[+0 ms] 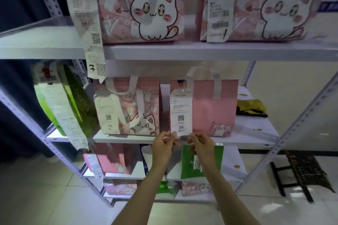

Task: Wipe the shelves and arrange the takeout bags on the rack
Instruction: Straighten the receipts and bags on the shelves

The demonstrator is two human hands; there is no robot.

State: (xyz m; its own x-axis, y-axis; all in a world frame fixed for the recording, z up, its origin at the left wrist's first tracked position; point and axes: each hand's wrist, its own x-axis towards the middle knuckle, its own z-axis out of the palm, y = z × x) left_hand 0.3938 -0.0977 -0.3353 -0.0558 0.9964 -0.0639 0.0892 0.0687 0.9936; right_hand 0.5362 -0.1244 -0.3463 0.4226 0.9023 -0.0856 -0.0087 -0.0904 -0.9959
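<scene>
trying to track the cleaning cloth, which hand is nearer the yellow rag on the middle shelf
Right. The right hand is below-left of the yellow rag, at the receipt's bottom edge; the left hand is farther left.

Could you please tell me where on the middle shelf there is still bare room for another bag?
Bare white board lies right of the plain pink bag, in front of the crumpled yellow cloth. Leftward it is crowded: the cat-print pink bag and tilted green bag leave only narrow gaps.

The middle shelf [256, 124] carries a green bag [76, 100], two pink bags [128, 107] and a yellow cloth [252, 107].
</scene>
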